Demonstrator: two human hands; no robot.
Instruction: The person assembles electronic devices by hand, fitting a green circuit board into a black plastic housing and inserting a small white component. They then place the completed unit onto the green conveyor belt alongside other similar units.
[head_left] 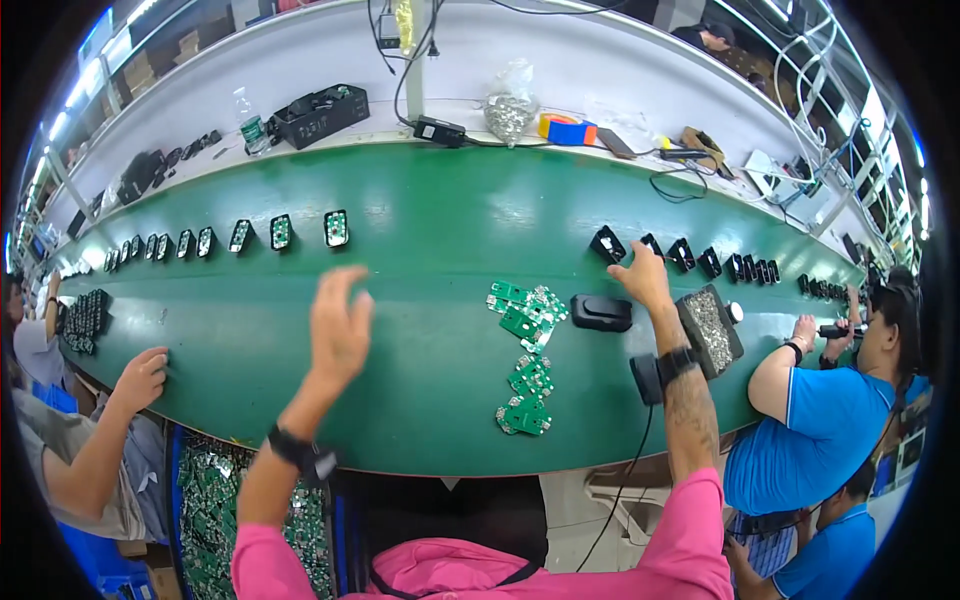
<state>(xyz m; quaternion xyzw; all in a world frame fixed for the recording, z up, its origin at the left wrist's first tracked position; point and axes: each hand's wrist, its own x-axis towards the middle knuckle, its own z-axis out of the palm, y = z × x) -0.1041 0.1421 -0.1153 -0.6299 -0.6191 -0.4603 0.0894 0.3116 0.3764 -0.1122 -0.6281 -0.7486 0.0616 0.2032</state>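
My left hand (341,325) hovers over the green bench with its fingers apart and nothing in them. Its nearest thing is a green circuit board in a black case (336,229), just beyond the fingertips. Over on the right, my right hand (645,277) reaches to a row of black plastic cases. The thumb and fingers are spread beside an open black case (608,245), and the fingertips partly cover another black case (651,245); whether they touch it is unclear. Loose green circuit boards (527,322) lie between my hands, beside a closed-looking black case (601,313).
A grey box of small metal parts (711,331) stands beside my right forearm. Filled cases (281,232) line the bench toward the left. Co-workers sit on both sides, one in a blue shirt (825,420). A bin of circuit boards (212,505) stands below the bench edge.
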